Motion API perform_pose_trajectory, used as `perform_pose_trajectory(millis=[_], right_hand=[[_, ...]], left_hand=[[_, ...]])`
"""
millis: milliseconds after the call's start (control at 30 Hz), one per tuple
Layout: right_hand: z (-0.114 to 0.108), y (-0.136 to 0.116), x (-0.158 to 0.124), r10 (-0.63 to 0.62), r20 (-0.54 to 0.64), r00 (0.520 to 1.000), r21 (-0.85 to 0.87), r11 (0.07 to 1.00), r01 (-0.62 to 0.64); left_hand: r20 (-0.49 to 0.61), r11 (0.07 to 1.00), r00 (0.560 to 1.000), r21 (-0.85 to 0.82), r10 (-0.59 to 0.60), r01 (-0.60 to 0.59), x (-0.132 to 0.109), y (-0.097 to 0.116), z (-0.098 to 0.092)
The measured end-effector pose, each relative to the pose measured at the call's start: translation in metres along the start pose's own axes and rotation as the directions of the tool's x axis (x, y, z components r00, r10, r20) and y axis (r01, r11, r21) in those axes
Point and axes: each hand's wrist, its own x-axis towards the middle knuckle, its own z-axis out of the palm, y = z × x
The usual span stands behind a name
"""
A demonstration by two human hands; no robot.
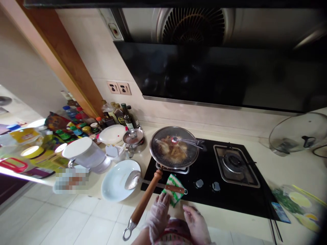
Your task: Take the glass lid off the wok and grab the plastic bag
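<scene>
Nearest the left hand [158, 212]: wooden pan handle [146, 199], long axis running from the frying pan [174, 147] on the hob down toward that hand. Left hand gloved, open, fingertips on the green cloth [173, 190] just beside the handle. Right hand [198, 224] open, empty, farther from the handle.

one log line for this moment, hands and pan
left hand: on green-white cloth | right hand: open, free | lidded wooden-handled frying pan: on left burner
</scene>
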Motion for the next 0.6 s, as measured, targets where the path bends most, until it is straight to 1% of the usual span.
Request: perform_pose_trajectory(millis=[100, 200, 267, 333, 400, 467, 533, 600], right_hand=[[0.000, 0.001, -0.004, 0.048, 0.020, 0.999, 0.042, 0.998, -0.049], [0.002, -0.002, -0.004, 0.066, 0.051, 0.997, 0.055, 0.996, -0.069], [0.004, -0.005, -0.003, 0.051, 0.065, 0.997, 0.059, 0.997, -0.055], [0.005, -0.008, -0.001, 0.031, 0.075, 0.997, 0.065, 0.997, -0.036], [0.005, -0.010, 0.000, 0.008, 0.089, 0.996, 0.076, 0.997, -0.015], [0.005, -0.013, 0.001, -0.010, 0.111, 0.994, 0.085, 0.996, 0.000], [0.004, -0.017, 0.001, -0.018, 0.132, 0.991, 0.077, 0.997, 0.008], [0.004, -0.020, 0.001, -0.012, 0.146, 0.989, 0.057, 0.998, 0.004]], left_hand=[[0.008, 1.000, 1.000, -0.015, -0.004, 0.004, 0.000, -0.001, -0.003], [0.001, 0.999, 1.000, -0.042, 0.017, -0.017, -0.008, -0.002, -0.012], [-0.056, 0.993, 0.998, -0.112, 0.039, -0.045, -0.021, -0.007, -0.016], [-0.168, 0.969, 0.986, -0.240, 0.024, -0.064, -0.037, -0.018, -0.012], [-0.287, 0.919, 0.956, -0.391, -0.061, -0.058, -0.055, -0.033, 0.000], [-0.375, 0.850, 0.909, -0.525, -0.181, -0.047, -0.072, -0.047, 0.016], [-0.406, 0.752, 0.865, -0.657, -0.294, -0.053, -0.085, -0.055, 0.031], [-0.380, 0.615, 0.833, -0.786, -0.402, -0.062, -0.094, -0.056, 0.041]])
